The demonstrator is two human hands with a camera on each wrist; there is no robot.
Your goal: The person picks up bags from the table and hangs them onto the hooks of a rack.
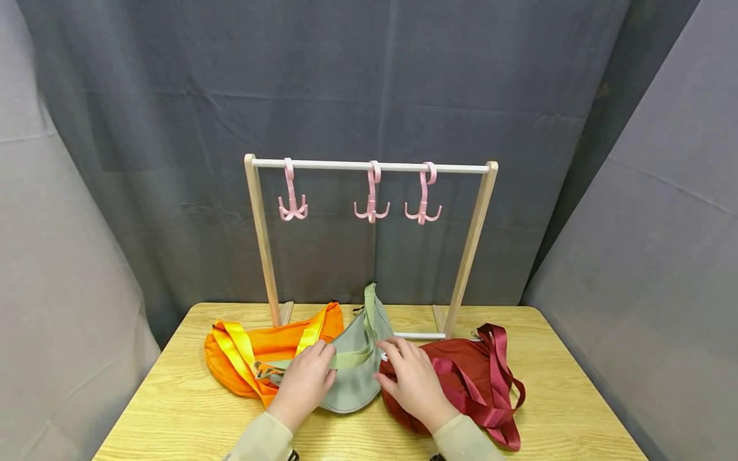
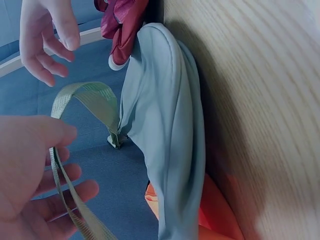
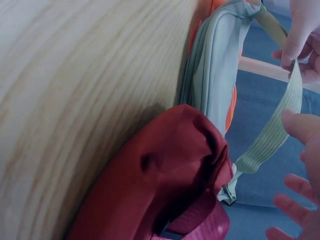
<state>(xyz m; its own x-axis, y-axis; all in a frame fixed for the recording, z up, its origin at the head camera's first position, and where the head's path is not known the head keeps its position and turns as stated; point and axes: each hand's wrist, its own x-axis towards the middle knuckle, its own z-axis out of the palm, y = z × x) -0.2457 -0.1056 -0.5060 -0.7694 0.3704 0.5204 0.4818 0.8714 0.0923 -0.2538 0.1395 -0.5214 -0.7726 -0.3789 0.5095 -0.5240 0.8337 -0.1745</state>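
A grey-green bag (image 1: 352, 384) lies on the table, its pale green strap (image 2: 92, 95) raised in a loop above it. My left hand (image 1: 305, 378) pinches that strap between thumb and fingers, as the right wrist view shows. Close to the strap's other side is my right hand (image 1: 412, 381), fingers spread and loosely bent, with nothing in its grasp. Below the right hand rests a dark red bag (image 3: 165, 170) with crimson straps (image 1: 501, 384). An orange bag (image 1: 277, 342) with yellow straps lies on the left, partly covered by the grey-green one.
Behind the bags stands a rack with wooden posts (image 1: 473, 250) and a white top rail (image 1: 334, 165). Pink hooks hang from it at the left (image 1: 293, 198), middle (image 1: 372, 198) and right (image 1: 424, 198). Grey curtains (image 1: 323, 77) surround the wooden table (image 1: 567, 397).
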